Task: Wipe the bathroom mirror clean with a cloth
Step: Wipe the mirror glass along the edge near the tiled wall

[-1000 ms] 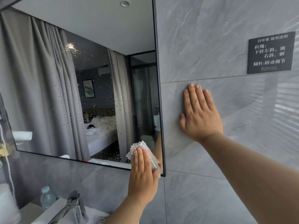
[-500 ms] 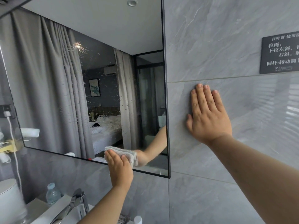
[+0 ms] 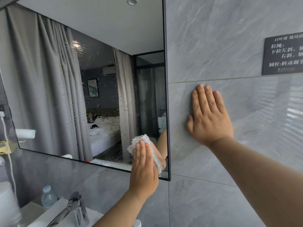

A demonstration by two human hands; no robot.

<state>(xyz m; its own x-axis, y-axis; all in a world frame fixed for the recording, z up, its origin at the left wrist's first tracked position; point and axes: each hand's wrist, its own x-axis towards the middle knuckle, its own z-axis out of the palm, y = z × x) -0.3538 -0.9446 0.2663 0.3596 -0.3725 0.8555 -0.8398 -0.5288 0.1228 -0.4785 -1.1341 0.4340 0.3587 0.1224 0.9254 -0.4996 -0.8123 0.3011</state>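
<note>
step: wiping mirror (image 3: 49,95) at 5 o'clock corner | left hand (image 3: 144,171) flat, pressing cloth (image 3: 141,141) | right hand (image 3: 208,118) flat on wall tile (image 3: 229,38) | next: rub spots toward 10 o'clock

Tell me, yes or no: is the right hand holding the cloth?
No: the right hand lies flat on the grey wall tile, while the left hand presses the cloth against the mirror.
</note>
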